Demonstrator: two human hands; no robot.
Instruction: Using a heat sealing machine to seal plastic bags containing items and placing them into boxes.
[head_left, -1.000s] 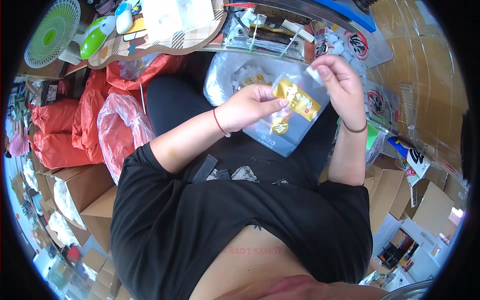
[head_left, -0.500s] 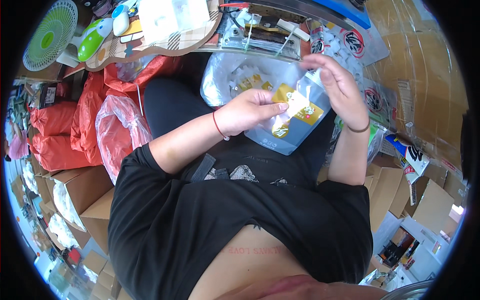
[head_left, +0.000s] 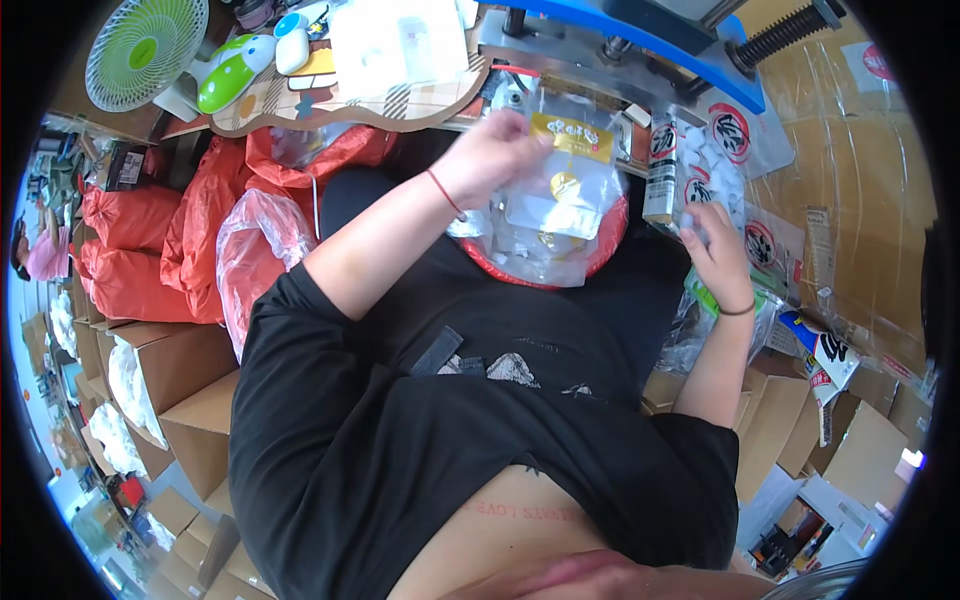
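Out in front of me, my left hand pinches the upper left edge of a clear plastic pouch with a gold printed band. The pouch hangs below the metal press and over a red basin. More clear pouches lie in that basin on my lap. Off to the right, my right hand is apart from the pouch, its fingers bent and spread from the thumb. It is nearest to a heap of small white plastic pieces, with nothing visible in its grasp.
A press with a blue bar and metal bolts stands at the front. Ahead on the left are a green-and-white fan and a checked board. Red bags fill the left, cardboard boxes behind them. Tall cardboard stands right.
My left hand has carried the pouch forward, toward the press. My right hand has let go of the pouch's top corner and moved right and down. The red basin's rim now shows.
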